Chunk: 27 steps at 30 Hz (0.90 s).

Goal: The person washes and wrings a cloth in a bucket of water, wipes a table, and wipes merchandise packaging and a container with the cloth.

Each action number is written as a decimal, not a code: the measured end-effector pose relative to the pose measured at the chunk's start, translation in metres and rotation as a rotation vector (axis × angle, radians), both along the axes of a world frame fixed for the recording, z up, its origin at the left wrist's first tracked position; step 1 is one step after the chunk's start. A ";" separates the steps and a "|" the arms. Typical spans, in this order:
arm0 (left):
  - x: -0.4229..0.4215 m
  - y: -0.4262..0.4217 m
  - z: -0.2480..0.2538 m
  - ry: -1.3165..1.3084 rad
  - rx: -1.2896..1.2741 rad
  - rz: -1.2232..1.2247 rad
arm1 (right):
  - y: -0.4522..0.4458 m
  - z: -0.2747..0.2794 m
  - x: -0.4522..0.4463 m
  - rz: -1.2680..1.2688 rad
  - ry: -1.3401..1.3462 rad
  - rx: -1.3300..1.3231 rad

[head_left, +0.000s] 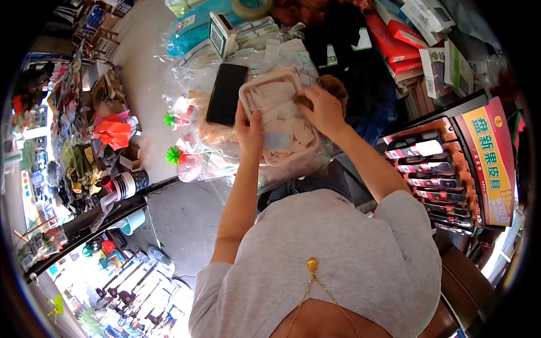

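A pale pink rectangular basket holds folded whitish items and a small light-blue rectangle. My left hand is at the basket's left side, its fingers wrapped round the rim. At the upper right rim is my right hand, fingers bent together; a small brownish thing shows at its fingertips, too small to name. Just left of the basket lies a black phone. Beneath and around them are clear plastic-wrapped goods.
A card stand with a square code and a tape roll are at the top. Dark clothing and boxes lie to the right. A rack of packaged belts stands lower right. Stacked pots are at left.
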State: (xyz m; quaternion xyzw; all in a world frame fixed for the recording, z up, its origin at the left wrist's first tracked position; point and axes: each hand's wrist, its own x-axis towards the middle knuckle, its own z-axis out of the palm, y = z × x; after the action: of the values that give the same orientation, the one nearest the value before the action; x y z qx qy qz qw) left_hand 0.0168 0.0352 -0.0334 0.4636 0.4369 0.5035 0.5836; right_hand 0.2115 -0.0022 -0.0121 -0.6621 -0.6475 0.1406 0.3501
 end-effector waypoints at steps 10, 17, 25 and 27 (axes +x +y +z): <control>-0.001 -0.002 0.002 0.007 -0.025 0.010 | -0.083 0.012 -0.023 0.165 -0.030 -0.060; -0.001 -0.003 0.002 0.026 -0.009 -0.014 | 0.024 -0.001 -0.019 0.007 -0.089 0.059; -0.001 -0.004 0.001 -0.004 0.001 0.008 | -0.021 0.000 -0.016 0.112 0.055 0.033; -0.001 -0.003 0.002 -0.003 -0.004 0.001 | -0.053 0.000 -0.018 0.163 0.087 0.009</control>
State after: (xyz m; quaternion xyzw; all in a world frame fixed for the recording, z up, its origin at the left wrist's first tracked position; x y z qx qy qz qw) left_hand 0.0162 0.0322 -0.0313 0.4615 0.4375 0.5036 0.5848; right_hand 0.1939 -0.0556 -0.0120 -0.5987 -0.6841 0.1945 0.3683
